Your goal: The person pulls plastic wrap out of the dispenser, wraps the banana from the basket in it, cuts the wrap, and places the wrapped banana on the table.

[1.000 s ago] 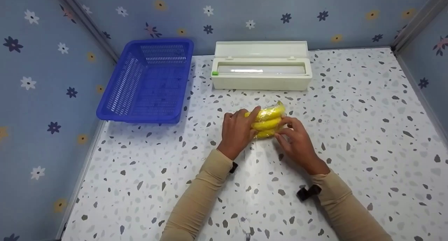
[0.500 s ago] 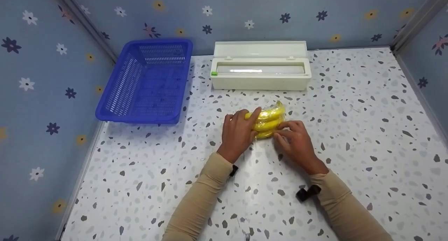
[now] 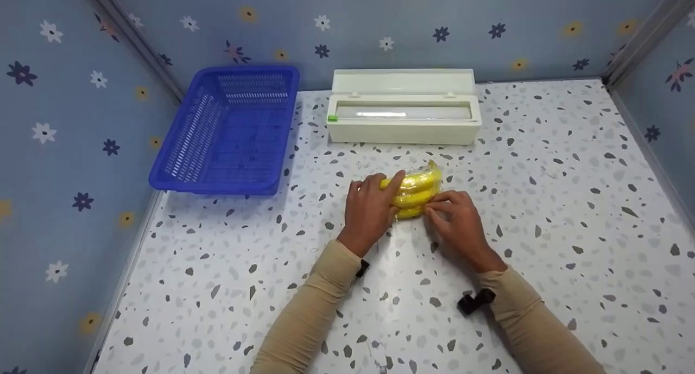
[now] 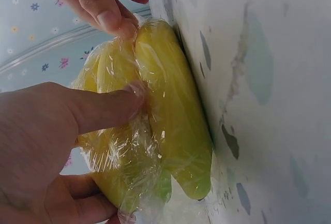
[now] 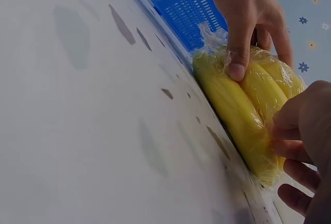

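A bunch of yellow bananas (image 3: 417, 198) wrapped in clear cling film (image 4: 115, 151) lies on the speckled table. My left hand (image 3: 367, 214) grips it from the left, thumb pressed on the film between two bananas and fingers over the far side. At the other end my right hand (image 3: 460, 224) pinches the film with thumb and forefinger, close to the lowest banana; its other fingers are loosely bent. In the right wrist view a loose tuft of film (image 5: 211, 39) sticks up beside the left thumb. Behind the bananas stands a white cling film dispenser (image 3: 403, 134), lid raised and roll inside.
A blue plastic basket (image 3: 217, 188) stands at the back left, with nothing in it. Flower-patterned walls (image 3: 358, 16) close off the back and both sides of the table (image 3: 570, 287).
My right hand's fingertips have drawn slightly down along the end of the bananas and closer together. The left hand keeps its hold; the whole head view has shifted slightly.
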`<state>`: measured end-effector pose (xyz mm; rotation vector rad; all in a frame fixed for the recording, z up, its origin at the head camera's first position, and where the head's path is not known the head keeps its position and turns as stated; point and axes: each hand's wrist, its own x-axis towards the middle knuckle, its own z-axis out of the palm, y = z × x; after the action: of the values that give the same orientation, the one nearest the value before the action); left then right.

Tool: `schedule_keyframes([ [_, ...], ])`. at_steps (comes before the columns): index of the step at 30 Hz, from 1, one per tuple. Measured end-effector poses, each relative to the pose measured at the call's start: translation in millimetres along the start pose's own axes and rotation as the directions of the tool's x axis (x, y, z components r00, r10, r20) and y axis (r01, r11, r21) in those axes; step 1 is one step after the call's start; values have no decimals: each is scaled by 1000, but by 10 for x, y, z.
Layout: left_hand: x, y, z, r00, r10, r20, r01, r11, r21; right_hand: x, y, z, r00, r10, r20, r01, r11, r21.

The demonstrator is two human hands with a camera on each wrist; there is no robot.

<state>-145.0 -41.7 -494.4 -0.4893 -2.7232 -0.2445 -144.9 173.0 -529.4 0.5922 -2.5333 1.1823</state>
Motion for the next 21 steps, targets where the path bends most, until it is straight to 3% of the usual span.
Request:
schedule_keyframes([
  [8, -21, 5, 7, 1000, -7, 19, 7, 1000, 5, -14, -10, 37, 999, -28, -29, 26, 996, -80],
  [15, -32, 6, -1, 1000, -7, -2, 7, 1000, 3, -20, 38, 34, 996, 86, -36, -84, 995, 52],
  [21, -13, -30, 1, 1000, -4, -27, 3, 1000, -27, 74, 18, -48, 980, 194, -48, -184, 970, 156],
])
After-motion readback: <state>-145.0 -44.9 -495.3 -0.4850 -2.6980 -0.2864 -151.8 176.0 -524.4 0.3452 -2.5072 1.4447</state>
